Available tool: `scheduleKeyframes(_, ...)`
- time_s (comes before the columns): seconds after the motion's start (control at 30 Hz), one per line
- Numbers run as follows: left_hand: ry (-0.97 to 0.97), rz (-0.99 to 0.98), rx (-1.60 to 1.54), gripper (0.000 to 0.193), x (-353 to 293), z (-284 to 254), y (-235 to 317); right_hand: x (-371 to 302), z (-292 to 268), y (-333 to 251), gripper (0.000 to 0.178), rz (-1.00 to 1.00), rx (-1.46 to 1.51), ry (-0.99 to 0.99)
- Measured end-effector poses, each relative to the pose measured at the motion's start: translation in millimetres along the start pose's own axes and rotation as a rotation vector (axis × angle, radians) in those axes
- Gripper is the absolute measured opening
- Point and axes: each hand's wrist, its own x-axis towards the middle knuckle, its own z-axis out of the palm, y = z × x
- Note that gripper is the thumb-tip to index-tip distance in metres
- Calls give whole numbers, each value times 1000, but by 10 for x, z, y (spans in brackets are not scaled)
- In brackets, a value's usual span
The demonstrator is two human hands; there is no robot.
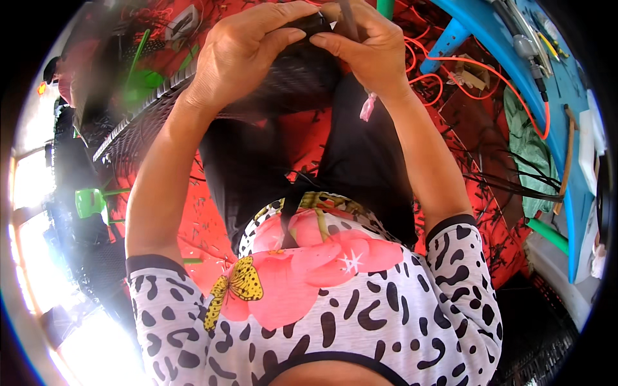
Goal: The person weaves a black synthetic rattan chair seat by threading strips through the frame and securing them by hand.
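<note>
At the top of the head view, my left hand [241, 48] and my right hand [373, 48] are close together, thumbs nearly tip to tip. Both are closed, pinching a black strip [315, 24] between them. A dark flat strip [348, 19] stands up beside the fingers of my right hand, and I cannot tell how it joins the black one. Below the hands, a black woven wicker panel [283, 80] slants across my knees, blurred in part. Its edge [138, 119] runs down to the left. The fingers hide most of what they grip.
To the right stands a blue table [479, 26] bearing a metal-bodied tool [524, 48] with a red hose [518, 96]. A green sack [524, 138] and long black strips [515, 183] hang by it. Black offcuts litter the red floor [193, 225]. A green chair [90, 202] is at left.
</note>
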Motion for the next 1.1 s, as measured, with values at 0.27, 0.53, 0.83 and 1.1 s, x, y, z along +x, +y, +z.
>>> scheduleKeyframes(0.27,-60,-44,-147,25,56,-16,33,50,-60,108,33,529,798,-73)
scheduleKeyframes(0.53,-61,155,-123,21,122,-72,19,173,-66,152,36,495,868,-247)
scheduleKeyframes(0.83,-114,92,-224,24,151,-74,73,229,-94,200,38,478,868,-350)
scheduleKeyframes(1.1,-112,14,-65,26,275,-65,150,131,-147,116,30,587,1159,-131)
